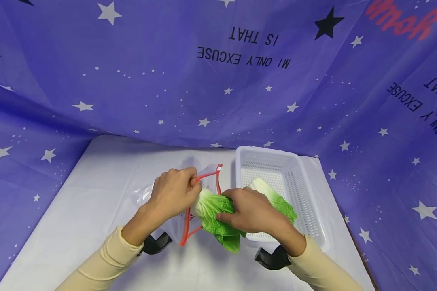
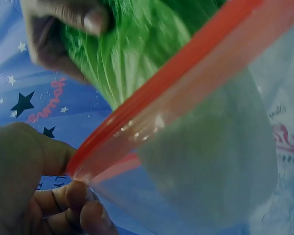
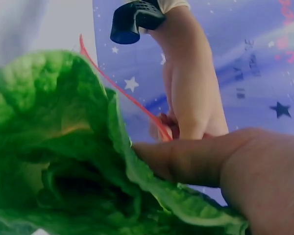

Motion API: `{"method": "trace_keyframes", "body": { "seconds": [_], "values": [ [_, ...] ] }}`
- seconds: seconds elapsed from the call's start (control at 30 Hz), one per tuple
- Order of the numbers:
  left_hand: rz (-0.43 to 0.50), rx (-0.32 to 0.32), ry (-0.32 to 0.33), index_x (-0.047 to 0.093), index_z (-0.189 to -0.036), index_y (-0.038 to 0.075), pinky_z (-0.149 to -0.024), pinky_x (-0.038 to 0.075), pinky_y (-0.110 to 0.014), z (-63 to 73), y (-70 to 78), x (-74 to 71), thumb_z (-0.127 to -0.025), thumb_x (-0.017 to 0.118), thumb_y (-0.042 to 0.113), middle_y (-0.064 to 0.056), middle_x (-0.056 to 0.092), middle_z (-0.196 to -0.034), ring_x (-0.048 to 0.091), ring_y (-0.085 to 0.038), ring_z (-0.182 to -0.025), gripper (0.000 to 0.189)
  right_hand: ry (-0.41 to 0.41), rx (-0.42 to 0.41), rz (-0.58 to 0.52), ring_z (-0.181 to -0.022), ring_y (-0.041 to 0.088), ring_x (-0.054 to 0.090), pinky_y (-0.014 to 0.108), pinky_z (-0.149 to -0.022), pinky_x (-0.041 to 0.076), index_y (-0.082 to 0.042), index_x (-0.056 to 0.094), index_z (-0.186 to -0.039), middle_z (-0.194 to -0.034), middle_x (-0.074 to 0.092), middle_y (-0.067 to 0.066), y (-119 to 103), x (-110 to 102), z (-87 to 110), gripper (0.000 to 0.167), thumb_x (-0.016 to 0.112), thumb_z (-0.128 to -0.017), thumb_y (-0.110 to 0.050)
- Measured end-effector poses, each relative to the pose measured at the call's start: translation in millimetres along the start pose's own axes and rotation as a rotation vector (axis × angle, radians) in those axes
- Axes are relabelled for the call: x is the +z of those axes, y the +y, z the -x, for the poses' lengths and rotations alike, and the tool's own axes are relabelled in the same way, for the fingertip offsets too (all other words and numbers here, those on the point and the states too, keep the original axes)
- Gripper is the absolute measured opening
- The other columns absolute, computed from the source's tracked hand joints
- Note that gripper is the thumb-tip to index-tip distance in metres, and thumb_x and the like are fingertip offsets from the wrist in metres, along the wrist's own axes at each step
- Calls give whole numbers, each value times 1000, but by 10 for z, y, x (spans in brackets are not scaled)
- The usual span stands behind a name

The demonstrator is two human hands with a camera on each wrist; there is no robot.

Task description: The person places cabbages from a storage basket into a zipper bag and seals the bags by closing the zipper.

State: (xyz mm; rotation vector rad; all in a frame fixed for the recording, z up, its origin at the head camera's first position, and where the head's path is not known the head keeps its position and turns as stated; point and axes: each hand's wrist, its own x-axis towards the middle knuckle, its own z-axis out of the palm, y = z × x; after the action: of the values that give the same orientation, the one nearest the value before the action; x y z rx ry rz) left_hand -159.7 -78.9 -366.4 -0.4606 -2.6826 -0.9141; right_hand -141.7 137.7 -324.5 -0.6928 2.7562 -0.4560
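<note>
My left hand pinches the red rim of a clear zip bag between thumb and fingers, and the bag's mouth gapes toward the right. My right hand grips a leafy green cabbage by its leafy end. The cabbage's pale base is inside the bag's mouth, showing through the plastic in the left wrist view, while the green leaves stick out. In the right wrist view the thumb presses on the outer leaf, and the other fingers are hidden behind the leaves.
At the right stands a white perforated plastic basket with a second cabbage inside. The white table meets a purple star-printed cloth at the back and sides. A black wrist mount sits on each forearm.
</note>
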Motion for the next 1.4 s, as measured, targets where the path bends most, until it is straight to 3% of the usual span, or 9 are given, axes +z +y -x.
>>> {"method": "trace_keyframes", "body": {
  "seconds": [0.2, 0.37, 0.63, 0.8, 0.93, 1.1, 1.23, 1.33, 1.4],
  "values": [
    [7, 49, -11, 44, -65, 20, -38, 31, -31, 14, 23, 3, -86, 63, 18, 9, 39, -49, 40, -12, -43, 28, 22, -3, 12, -59, 9, 53, 33, -51, 42, -21, 68, -97, -64, 55, -12, -111, 30, -167, 28, 76, -81, -42],
    [15, 76, -23, 44, -66, 20, -38, 30, -30, 28, 31, 0, -87, 62, 17, 10, 39, -50, 39, -10, -41, 28, 30, -6, -91, -61, 10, 54, 33, -54, 45, -17, 71, -103, -68, 58, -11, -62, 71, -273, 30, 76, -83, -38],
    [26, 94, -39, 45, -68, 21, -37, 31, -28, 53, 32, 11, -88, 63, 17, 11, 39, -51, 39, -8, -42, 27, 33, -23, -424, -72, 9, 59, 30, -66, 49, -12, 72, -106, -84, 66, -7, 95, 233, -340, 23, 73, -87, -24],
    [9, 94, -35, 45, -68, 21, -38, 30, -29, 62, 22, 9, -89, 63, 19, 11, 39, -51, 38, -9, -42, 28, 60, 54, -680, -72, 13, 63, 33, -66, 53, -7, 71, -110, -87, 68, 1, 178, 309, -330, 25, 73, -88, -19],
    [-1, 83, -22, 45, -68, 22, -39, 30, -30, 63, 13, 2, -89, 64, 19, 12, 39, -51, 38, -10, -43, 28, 70, 107, -856, -83, 14, 64, 32, -73, 53, -1, 68, -117, -101, 68, 6, 238, 316, -313, 35, 73, -88, -20],
    [4, 80, -2, 45, -68, 22, -39, 30, -31, 54, 14, -8, -88, 64, 18, 12, 39, -51, 38, -10, -44, 27, 11, 167, -1052, -76, 13, 63, 28, -58, 50, 3, 62, -125, -95, 68, 8, 334, 255, -240, 44, 71, -91, -23],
    [11, 66, 8, 45, -68, 21, -38, 30, -30, 46, 13, -27, -88, 63, 17, 11, 38, -50, 38, -10, -43, 27, -31, 218, -1234, -66, 13, 65, 24, -47, 49, 5, 62, -124, -88, 69, 9, 386, 226, -195, 44, 70, -91, -24],
    [16, 62, 5, 45, -68, 20, -38, 30, -30, 41, 12, -37, -90, 61, 17, 10, 37, -50, 38, -10, -42, 27, 4, 244, -1284, -67, 15, 66, 24, -47, 51, 6, 61, -125, -89, 69, 10, 367, 262, -196, 45, 70, -91, -23],
    [19, 63, 1, 44, -68, 20, -38, 29, -30, 37, 15, -37, -91, 60, 17, 10, 37, -50, 38, -10, -42, 28, 62, 248, -1248, -69, 17, 67, 27, -50, 53, 5, 60, -126, -92, 68, 12, 317, 315, -213, 45, 70, -90, -21]
  ]
}}
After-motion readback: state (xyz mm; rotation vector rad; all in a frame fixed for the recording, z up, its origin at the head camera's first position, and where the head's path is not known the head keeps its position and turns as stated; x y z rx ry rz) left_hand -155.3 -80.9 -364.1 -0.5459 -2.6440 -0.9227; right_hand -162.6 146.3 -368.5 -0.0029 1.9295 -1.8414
